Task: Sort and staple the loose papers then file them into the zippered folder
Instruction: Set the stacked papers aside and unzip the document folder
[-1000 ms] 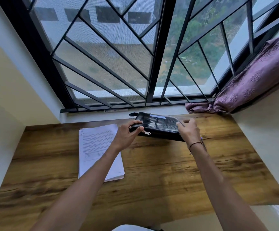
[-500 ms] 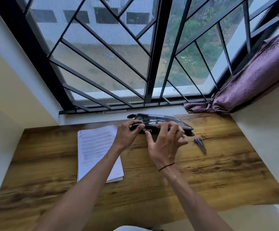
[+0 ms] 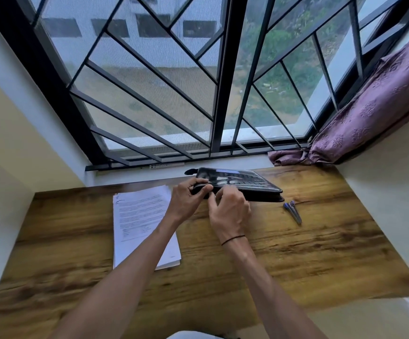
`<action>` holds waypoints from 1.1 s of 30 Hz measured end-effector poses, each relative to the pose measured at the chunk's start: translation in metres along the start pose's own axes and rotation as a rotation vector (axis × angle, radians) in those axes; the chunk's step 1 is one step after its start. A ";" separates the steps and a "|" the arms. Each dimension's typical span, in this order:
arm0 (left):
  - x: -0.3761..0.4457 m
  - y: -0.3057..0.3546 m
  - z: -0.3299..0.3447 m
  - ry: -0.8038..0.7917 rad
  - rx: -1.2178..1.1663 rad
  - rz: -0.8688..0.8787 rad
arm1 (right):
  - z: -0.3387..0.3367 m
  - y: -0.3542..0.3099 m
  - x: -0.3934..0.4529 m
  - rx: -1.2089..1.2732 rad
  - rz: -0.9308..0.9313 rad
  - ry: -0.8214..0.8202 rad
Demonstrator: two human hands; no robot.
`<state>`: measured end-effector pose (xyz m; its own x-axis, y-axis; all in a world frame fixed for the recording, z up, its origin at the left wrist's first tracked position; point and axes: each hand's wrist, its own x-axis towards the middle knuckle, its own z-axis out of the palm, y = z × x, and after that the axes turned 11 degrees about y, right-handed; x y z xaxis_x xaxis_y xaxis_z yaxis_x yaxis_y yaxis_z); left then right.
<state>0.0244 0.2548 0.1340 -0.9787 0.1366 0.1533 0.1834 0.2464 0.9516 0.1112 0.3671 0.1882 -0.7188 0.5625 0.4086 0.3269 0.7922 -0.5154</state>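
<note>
Gripping: two hands [image 3: 208, 204] | one folder [image 3: 245, 183] | one paper stack [image 3: 139, 216]

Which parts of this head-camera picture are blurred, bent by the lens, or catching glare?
Head view: the right hand is motion-blurred at the fingertips; the window bars and wooden desk splay outward from wide-angle distortion; the black folder cover reflects window light; daylight is soft, with no hard shadows.

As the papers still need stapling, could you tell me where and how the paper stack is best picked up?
Take the paper stack at its near right corner, from the right. That corner shows a thick free edge on the desk, while the left arm crosses above its right part. The left hand and right hand are on the folder.
</note>
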 end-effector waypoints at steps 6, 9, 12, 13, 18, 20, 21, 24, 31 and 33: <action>0.001 0.001 -0.008 0.000 -0.019 -0.002 | -0.006 0.018 0.005 0.037 -0.021 0.058; 0.002 -0.008 -0.022 -0.015 -0.064 -0.038 | -0.018 0.051 0.017 0.018 0.025 0.113; -0.002 -0.016 -0.032 0.002 -0.136 -0.091 | -0.033 0.080 0.031 -0.029 0.004 0.171; -0.005 -0.018 -0.034 0.009 -0.169 -0.121 | -0.037 0.088 0.036 -0.037 -0.005 0.183; -0.021 -0.031 -0.045 -0.015 -0.212 -0.183 | -0.036 0.105 0.050 0.169 0.067 0.163; -0.028 -0.036 -0.048 -0.017 -0.219 -0.211 | -0.026 0.107 0.052 0.289 0.137 0.156; -0.033 -0.039 -0.048 -0.020 -0.221 -0.227 | -0.021 0.107 0.052 0.336 0.176 0.153; -0.046 -0.044 -0.051 -0.041 -0.239 -0.311 | -0.011 0.100 0.054 0.460 0.245 0.141; -0.063 -0.048 -0.072 -0.426 -0.133 -0.490 | -0.021 0.078 0.040 0.533 -0.183 0.153; -0.062 -0.041 -0.064 -0.515 -0.090 -0.481 | -0.019 0.073 0.029 0.544 -0.309 0.090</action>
<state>0.0712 0.1744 0.1025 -0.7771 0.4742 -0.4138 -0.2886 0.3158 0.9038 0.1255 0.4461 0.1765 -0.6677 0.3640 0.6494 -0.2634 0.7004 -0.6634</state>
